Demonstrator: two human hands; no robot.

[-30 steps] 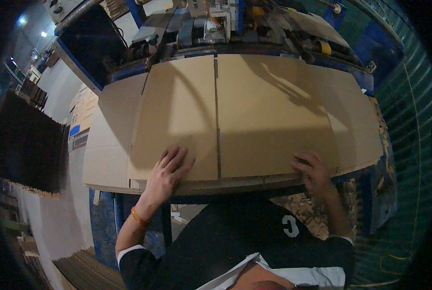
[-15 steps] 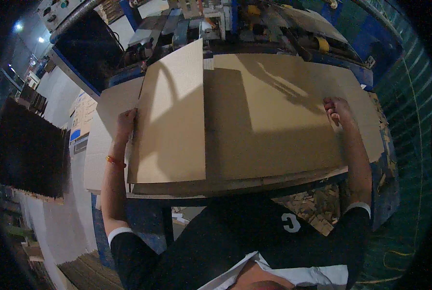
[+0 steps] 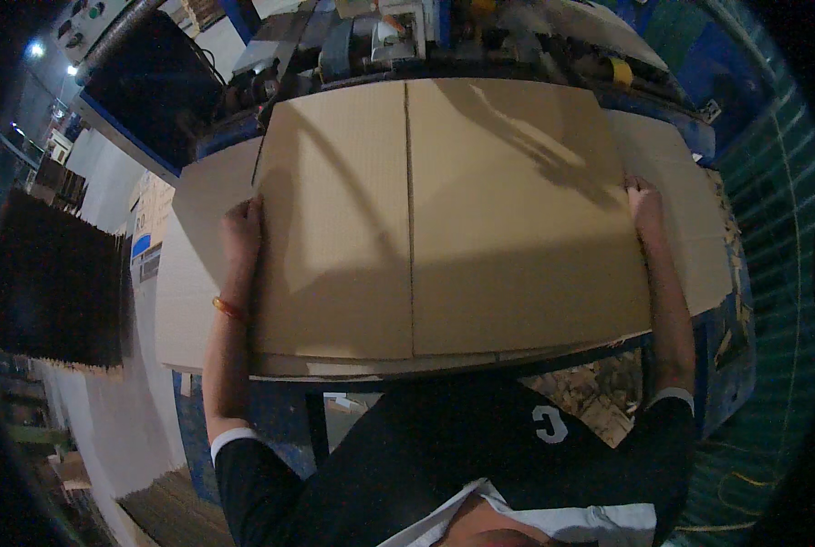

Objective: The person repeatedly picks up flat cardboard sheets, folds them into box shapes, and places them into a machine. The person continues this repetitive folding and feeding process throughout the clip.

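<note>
A brown cardboard sheet (image 3: 517, 273) lies nearly flat before me, with a dark crease line running from front to back through its middle. My left hand (image 3: 242, 228) is closed at the sheet's left edge, its thumb side against the board. At the opposite edge, my right hand (image 3: 644, 208) is curled closed on the board, fingertips partly hidden. Under this sheet lie more cardboard sheets (image 3: 208, 196), which stick out at both sides and along the front.
Beyond the sheet's far edge stands a machine with rollers (image 3: 362, 59) and a blue frame (image 3: 147, 91). Cardboard scraps (image 3: 571, 397) are heaped below the table at the right. Stacked dark boards (image 3: 56, 273) stand at left, and green corrugated sheeting (image 3: 781, 273) is at right.
The sheet's left panel, tilted up before, now lies down level with the right one. The sheet has moved a little away from me, toward the machine.
</note>
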